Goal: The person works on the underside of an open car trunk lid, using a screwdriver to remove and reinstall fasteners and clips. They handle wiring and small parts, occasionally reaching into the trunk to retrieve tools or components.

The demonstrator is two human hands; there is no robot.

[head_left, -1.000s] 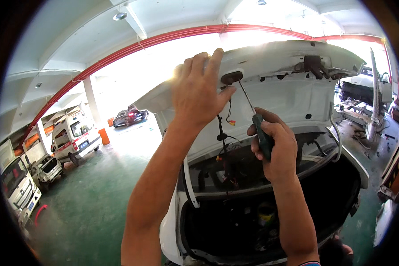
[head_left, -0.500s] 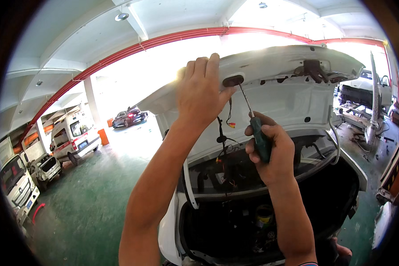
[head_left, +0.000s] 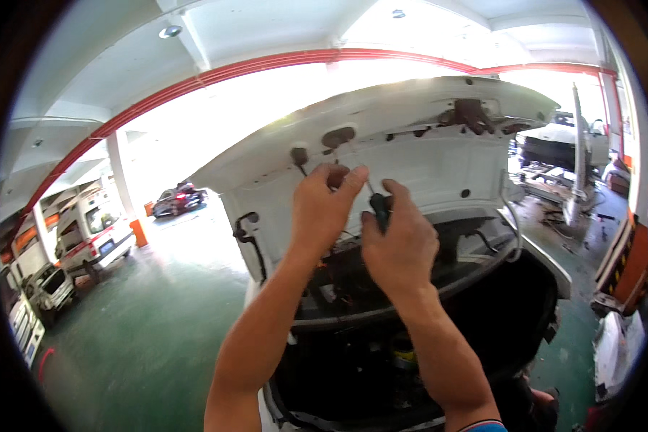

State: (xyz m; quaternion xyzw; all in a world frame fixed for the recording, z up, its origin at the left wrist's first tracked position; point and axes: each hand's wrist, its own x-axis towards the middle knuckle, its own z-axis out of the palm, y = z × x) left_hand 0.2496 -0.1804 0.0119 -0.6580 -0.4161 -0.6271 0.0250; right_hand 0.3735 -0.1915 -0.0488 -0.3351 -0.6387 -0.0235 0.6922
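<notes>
Right hand [head_left: 403,242]: fingers wrapped close around the dark handle of a screwdriver [head_left: 381,212], little of it left exposed. Shaft slants up and to the left; it blurs against the pale metal, so we cannot tell whether the tip touches anything.

Left hand [head_left: 320,209]: just beside the shaft, thumb and forefinger raised, the gap between them narrow. We cannot tell whether they pinch something small.

Both hands work in front of the raised lid [head_left: 425,162], below its upper edge and left of its middle. The screwdriver is there too, in front of the lid's inner face. Above the hands, near that edge, we note an oval slot [head_left: 338,137] and, to its left, a smaller dark opening [head_left: 299,155]. A latch [head_left: 473,115] sits toward the lid's right end.

Risks, our judgement: a tip at a poor angle could slip, scratching the paint or jabbing the left hand, whose thumb is close to the shaft. Anything small let go by loose fingertips could fall into the dark trunk [head_left: 507,324] below and be hard to find.

Farther out: glass [head_left: 457,234] below the lid, a can [head_left: 405,356] in the trunk, a van [head_left: 97,225] and a dark car [head_left: 178,199] on the green floor [head_left: 151,324], well apart.
</notes>
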